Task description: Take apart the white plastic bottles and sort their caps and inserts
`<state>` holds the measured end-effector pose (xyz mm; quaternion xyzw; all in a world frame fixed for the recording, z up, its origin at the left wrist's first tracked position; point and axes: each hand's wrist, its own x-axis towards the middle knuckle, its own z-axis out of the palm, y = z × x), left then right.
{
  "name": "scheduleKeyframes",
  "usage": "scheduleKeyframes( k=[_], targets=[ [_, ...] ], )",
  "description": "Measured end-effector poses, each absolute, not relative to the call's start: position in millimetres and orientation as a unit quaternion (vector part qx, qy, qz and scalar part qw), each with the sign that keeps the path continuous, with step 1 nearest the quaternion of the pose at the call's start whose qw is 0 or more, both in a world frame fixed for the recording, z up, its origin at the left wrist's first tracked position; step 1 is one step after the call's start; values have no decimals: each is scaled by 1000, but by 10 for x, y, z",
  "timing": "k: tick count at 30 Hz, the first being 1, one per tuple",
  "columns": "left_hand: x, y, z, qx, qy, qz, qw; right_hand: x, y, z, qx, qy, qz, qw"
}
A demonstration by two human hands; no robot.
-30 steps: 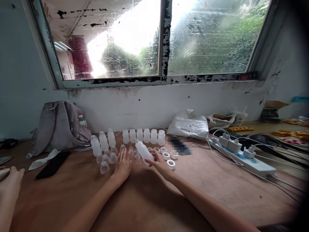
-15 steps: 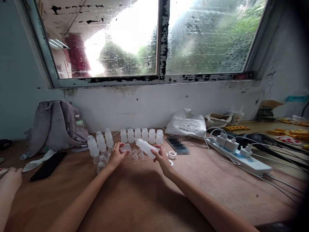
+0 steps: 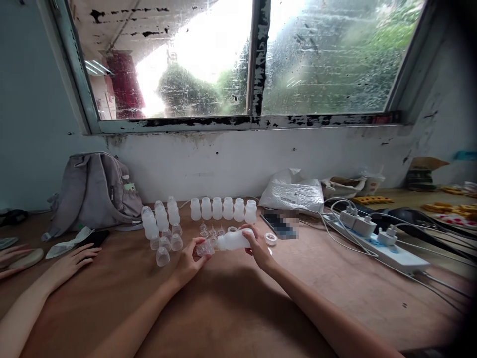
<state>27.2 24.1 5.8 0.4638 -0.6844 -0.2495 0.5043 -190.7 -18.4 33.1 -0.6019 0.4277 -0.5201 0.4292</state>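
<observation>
My right hand (image 3: 260, 248) is wrapped round the base of a frosted white baby bottle (image 3: 234, 240), tipped onto its side with its top pointing left. In my left hand (image 3: 189, 262) is a clear dome cap (image 3: 204, 247), held at the top end of the bottle. Whether the cap touches the bottle I cannot tell. Behind my hands lie several clear nipples (image 3: 212, 230). Loose clear caps (image 3: 163, 256) stand left of my left hand. White rings (image 3: 271, 239) lie just beyond my right hand, partly hidden by it.
A row of open bottles (image 3: 228, 209) stands by the wall, with capped bottles (image 3: 149, 223) to their left. A grey backpack (image 3: 93, 194), a phone (image 3: 278, 226), a silver bag (image 3: 292, 194) and a power strip (image 3: 383, 248) surround them. Another person's hand (image 3: 72, 263) rests at left.
The bottle has swung from a slant to nearly level and come lower. My left hand has brought the cap right and nearer, up to the bottle's top. The other person's hand has moved right.
</observation>
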Motion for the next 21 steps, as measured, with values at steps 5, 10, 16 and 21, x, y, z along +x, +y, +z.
scheduleKeyframes(
  k=[5, 10, 16, 21],
  targets=[
    [220, 333, 97, 455, -706, -236, 488, -1852, -95, 347, -626, 431, -507, 406],
    [202, 411, 160, 431, -723, -246, 480, -1838, -35, 356, -642, 421, -501, 401],
    [174, 468, 204, 422, -712, -258, 499, -1850, 11, 338, -678, 367, -511, 381],
    [158, 521, 207, 412, -711, -254, 510, -1853, 56, 295, -709, 331, -541, 306]
  ],
)
